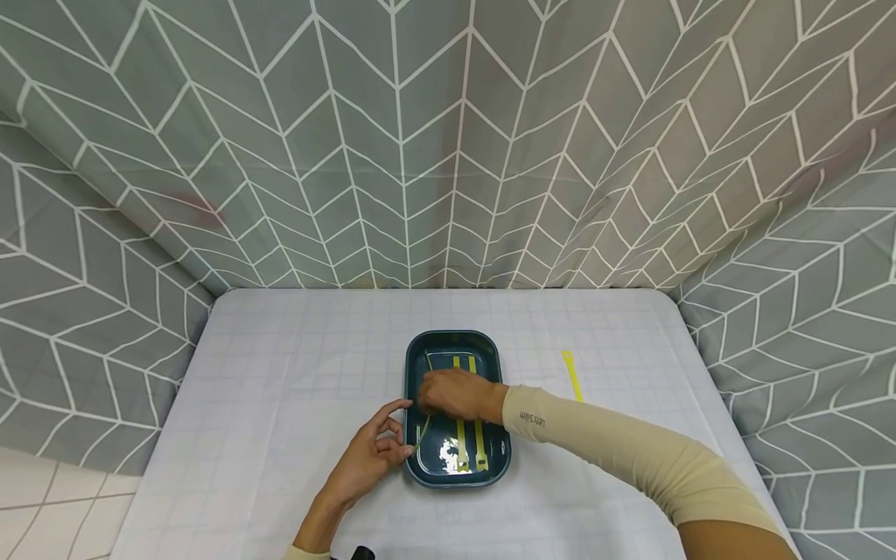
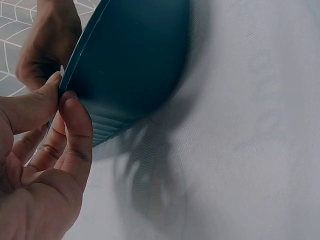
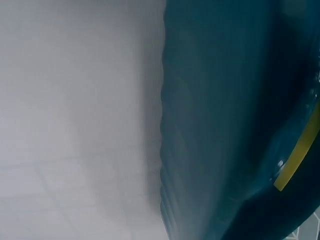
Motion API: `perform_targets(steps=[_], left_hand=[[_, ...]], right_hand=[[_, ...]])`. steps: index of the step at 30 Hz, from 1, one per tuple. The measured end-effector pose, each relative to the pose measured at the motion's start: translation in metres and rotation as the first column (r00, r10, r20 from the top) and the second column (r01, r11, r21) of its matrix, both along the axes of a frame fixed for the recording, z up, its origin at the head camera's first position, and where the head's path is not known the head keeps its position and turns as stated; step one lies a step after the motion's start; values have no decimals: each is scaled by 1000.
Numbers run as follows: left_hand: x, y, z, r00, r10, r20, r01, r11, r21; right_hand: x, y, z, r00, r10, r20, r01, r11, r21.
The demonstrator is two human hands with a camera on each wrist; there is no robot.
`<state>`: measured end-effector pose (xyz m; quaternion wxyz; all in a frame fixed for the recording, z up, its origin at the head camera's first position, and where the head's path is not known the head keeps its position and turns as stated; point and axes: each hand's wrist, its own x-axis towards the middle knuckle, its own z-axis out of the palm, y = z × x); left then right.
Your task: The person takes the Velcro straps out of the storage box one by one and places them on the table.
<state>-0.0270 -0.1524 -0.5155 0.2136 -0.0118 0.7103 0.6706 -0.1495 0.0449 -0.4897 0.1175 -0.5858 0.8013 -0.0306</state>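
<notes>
1. The right hand point(image 1: 456, 393) reaches into the dark teal tray point(image 1: 458, 337), its fingertips hidden beneath it. I cannot tell whether they pinch the thin strap point(image 1: 424, 432) passing under them.
2. That strap shows as a narrow line above and below the hand; its middle is covered.
3. The left hand point(image 1: 367, 455) pinches the tray's left rim between thumb and finger, clearest in the left wrist view; its other fingers are bent.
4. Two flat yellow straps point(image 1: 461, 447) lie side by side in the tray, their middles hidden by the right hand and wrist.
5. One yellow strap point(image 1: 572, 377) lies on the desk point(image 1: 280, 389), right of the tray; its lower end meets the sleeve point(image 1: 609, 435) and may continue underneath.
6. Count: two hands, one tray, four straps, three of them inside.
7. The right wrist view catches only part of one strap; no hand shows there.
8. A black object point(image 1: 362, 553), cut off below, is unidentifiable.
</notes>
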Motion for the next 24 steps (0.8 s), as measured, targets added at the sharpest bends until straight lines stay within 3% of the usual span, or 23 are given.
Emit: perform_targets(steps=[24], left_hand=[[1,1,2,1000,-1,9,1,1000,7]], right_hand=[[-12,5,29,997,-71,11,71,986,-152]])
